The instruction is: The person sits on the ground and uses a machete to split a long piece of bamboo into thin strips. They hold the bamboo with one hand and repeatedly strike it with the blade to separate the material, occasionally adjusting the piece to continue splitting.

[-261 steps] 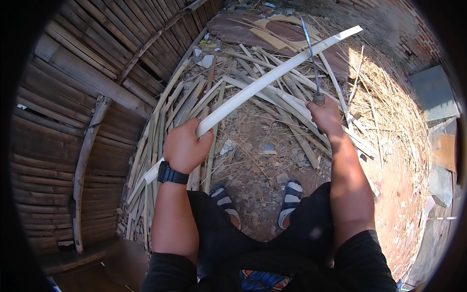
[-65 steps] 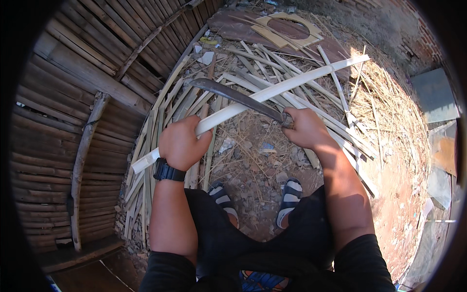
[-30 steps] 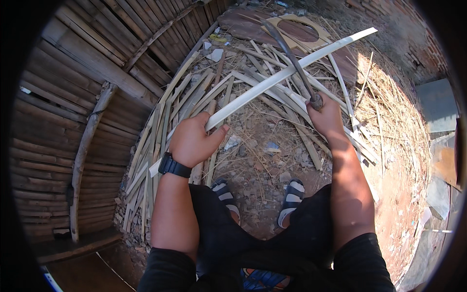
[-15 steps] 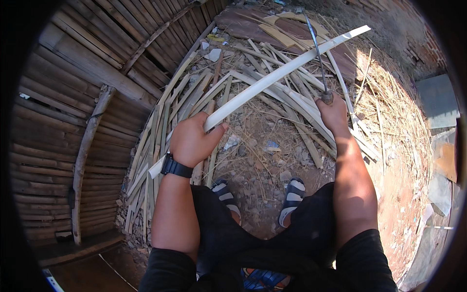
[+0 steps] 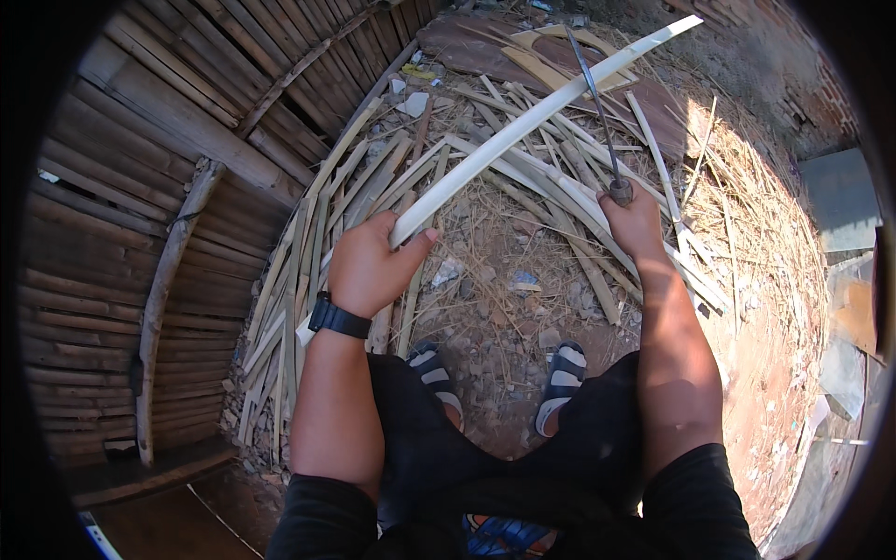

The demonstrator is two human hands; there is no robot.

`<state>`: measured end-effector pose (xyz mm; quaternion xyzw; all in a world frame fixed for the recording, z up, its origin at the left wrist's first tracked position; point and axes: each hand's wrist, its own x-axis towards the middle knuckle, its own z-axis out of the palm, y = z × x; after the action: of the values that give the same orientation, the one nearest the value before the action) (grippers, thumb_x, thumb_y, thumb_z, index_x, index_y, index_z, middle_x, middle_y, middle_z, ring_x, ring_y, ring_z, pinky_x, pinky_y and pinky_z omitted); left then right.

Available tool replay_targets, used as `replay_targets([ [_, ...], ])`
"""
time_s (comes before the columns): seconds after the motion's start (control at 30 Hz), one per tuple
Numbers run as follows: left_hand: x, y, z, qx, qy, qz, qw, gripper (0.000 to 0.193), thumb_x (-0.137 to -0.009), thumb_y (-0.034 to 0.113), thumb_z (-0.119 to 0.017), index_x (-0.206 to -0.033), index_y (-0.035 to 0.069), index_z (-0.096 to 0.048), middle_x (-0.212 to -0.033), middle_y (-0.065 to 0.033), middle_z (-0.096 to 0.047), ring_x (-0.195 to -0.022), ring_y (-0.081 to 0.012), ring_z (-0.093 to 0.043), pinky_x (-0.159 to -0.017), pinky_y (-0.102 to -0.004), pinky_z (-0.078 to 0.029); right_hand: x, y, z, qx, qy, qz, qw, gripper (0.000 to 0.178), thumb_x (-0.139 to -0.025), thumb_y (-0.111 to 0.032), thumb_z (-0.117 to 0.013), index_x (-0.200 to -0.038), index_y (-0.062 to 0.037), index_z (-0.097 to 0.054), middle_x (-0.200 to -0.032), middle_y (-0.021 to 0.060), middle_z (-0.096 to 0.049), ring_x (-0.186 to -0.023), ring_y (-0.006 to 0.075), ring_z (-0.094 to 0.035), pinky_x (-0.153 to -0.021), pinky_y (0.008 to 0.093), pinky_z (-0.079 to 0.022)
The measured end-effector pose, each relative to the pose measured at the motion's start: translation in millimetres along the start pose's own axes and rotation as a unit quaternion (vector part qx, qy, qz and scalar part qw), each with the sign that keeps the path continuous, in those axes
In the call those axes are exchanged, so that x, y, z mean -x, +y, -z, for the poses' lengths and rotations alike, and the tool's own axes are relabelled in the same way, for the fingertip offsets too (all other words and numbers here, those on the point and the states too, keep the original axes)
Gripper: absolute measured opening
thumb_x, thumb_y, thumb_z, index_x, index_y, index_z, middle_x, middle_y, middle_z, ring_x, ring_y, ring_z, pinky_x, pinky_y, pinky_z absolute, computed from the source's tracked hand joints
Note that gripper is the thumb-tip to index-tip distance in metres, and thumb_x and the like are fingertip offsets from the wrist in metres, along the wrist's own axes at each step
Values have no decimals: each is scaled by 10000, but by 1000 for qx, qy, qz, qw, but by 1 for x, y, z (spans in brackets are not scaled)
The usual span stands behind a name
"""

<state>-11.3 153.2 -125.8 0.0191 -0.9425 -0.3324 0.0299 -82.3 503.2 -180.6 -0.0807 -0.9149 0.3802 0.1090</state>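
Observation:
My left hand (image 5: 373, 266) is closed around the lower part of a long, pale bamboo strip (image 5: 509, 140), its thumb lying along the near side. The strip slants up to the far right, and its short lower end shows behind my wrist. In my right hand (image 5: 637, 222) is the stubby handle of a long knife (image 5: 598, 105) with a narrow, dark blade. The blade points away from me and crosses the strip towards its far end. Whether blade and strip touch, I cannot tell.
Many loose bamboo strips (image 5: 560, 196) lie heaped on the ground amid straw and rubble. A slatted bamboo wall (image 5: 103, 289) rises at the left. Flat sheets (image 5: 840, 201) stand at the right, and a reddish-brown board (image 5: 467, 51) lies at the back. My sandalled feet are below my hands.
The strip's far end has swung up and slightly left. My right hand and the knife have shifted a little to the left, while my left hand keeps its grip almost in place.

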Motion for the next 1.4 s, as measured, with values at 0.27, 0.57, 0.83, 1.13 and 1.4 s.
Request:
replay_targets([
  [0.27,-3,-4,-9,-4,0,-35,999,432,-866,394,-768,-908,-30,-695,-657,-153,-647,-587,-247,-634,-574,-374,-477,25,-37,2,219,-146,234,936,340,-822,-271,-743,-1080,-58,-681,-847,220,-698,-844,402,-687,-752,462,-518],
  [0.57,-4,4,-8,-61,12,-27,998,410,-875,397,-759,-905,-9,-704,-648,-154,-636,-577,-273,-625,-566,-383,-471,1,12,3,33,35,54,997,278,-852,-238,-745,-1005,-15,-677,-772,160,-688,-709,316,-651,-731,414,-508],
  [0.83,0,6,-1,-9,12,5,1000,389,-888,381,-743,-911,-6,-707,-619,-139,-618,-556,-245,-613,-555,-367,-462,-2,-3,14,37,-58,63,996,299,-817,-231,-734,-1059,-59,-695,-838,229,-695,-850,402,-689,-780,457,-522],
  [1.13,-6,-1,-14,-16,31,-33,999,380,-887,375,-741,-918,-3,-713,-627,-143,-634,-556,-249,-623,-554,-373,-467,22,-25,1,71,-110,112,985,342,-821,-257,-749,-1058,-19,-688,-791,220,-693,-811,380,-698,-765,441,-527],
  [1.4,0,3,2,-99,23,-21,995,404,-867,414,-747,-899,12,-713,-642,-184,-635,-591,-331,-643,-562,-401,-478,-17,28,8,-2,1,-54,999,299,-875,-275,-745,-949,-4,-642,-716,61,-655,-623,172,-609,-633,382,-501],
])
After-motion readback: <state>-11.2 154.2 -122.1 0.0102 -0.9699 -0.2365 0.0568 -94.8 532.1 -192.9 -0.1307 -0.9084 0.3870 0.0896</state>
